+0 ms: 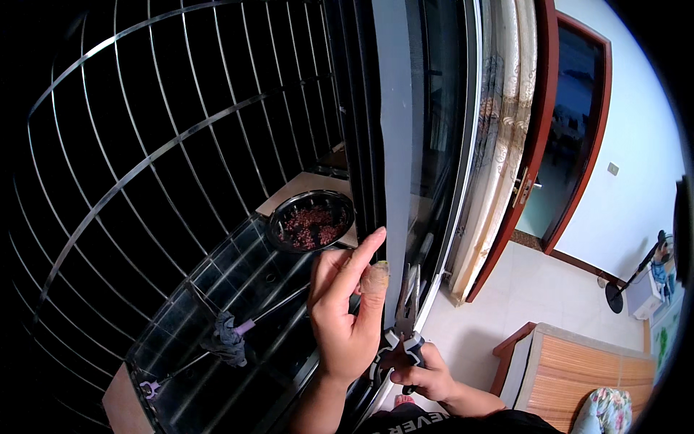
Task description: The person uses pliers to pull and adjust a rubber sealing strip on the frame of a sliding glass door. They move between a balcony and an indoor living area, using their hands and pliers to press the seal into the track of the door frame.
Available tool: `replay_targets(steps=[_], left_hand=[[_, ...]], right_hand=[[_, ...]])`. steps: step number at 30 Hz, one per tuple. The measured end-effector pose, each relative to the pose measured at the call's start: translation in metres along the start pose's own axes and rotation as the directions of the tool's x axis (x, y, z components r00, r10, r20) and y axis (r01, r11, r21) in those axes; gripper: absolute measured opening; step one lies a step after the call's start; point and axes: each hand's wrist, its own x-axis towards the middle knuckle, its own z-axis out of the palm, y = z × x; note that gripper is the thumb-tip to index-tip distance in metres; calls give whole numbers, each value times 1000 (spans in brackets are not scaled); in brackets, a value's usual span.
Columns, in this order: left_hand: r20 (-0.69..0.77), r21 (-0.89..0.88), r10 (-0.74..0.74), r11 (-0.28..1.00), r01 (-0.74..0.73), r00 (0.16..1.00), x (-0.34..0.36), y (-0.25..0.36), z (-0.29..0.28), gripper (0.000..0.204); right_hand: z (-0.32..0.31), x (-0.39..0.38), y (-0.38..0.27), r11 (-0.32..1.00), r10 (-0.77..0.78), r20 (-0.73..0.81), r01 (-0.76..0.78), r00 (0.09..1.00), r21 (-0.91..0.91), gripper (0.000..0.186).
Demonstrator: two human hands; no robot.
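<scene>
My left hand is raised in front of the sliding window's dark frame. Its index finger stretches up to the frame's edge, the thumb stands apart from it, and the other fingers are bent. I see nothing held in it. Lower and to the right, my right hand grips a pair of long-nose pliers by black and grey handles. The plier jaws point up beside the glass and look slightly parted. Beyond my left hand, a round black tray holds small reddish pieces.
Curved metal bars enclose the ledge outside the window. A dark cloth hangs there by a purple-ended rod. To the right are a patterned curtain, a red-framed door, a bed with a woven mat, and a floral cushion.
</scene>
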Motion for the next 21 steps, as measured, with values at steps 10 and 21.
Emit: replay_targets(steps=[10,21], left_hand=[[120,-129,-40,990,56,992,4,3,-24,28],[-37,-107,-283,955,278,958,-23,1,-27,25]], right_hand=[[14,24,-26,993,-114,317,118,942,9,60],[25,41,-12,981,-189,16,190,982,-37,16]])
